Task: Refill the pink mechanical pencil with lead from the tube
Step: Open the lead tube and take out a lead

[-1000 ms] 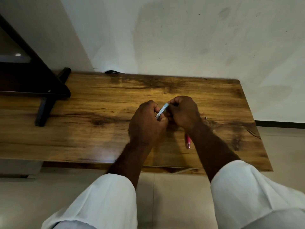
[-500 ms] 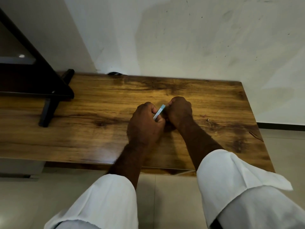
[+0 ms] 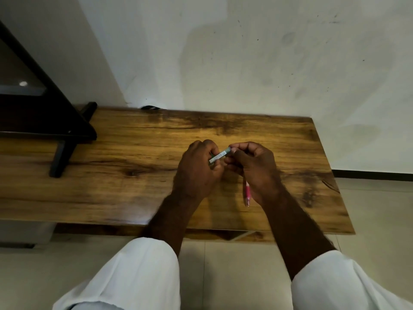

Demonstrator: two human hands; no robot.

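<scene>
White sleeves (image 3: 138,271) at bottom, forearms reaching over near table edge. Left hand (image 3: 196,171) curled round lead tube (image 3: 220,155), tube tilted, far end up toward right. Right hand (image 3: 252,166) fingertips pinching tube's far cap end; same hand holds pink mechanical pencil (image 3: 247,193) under palm, end pointing back toward near edge. Hands touching, mid-table. Wooden table (image 3: 134,193) bare both sides of hands; right edge near. Black stand (image 3: 67,139) far left on table, well apart. Small dark object (image 3: 149,107) at far edge. White wall (image 3: 245,63) behind, scuffed.
</scene>
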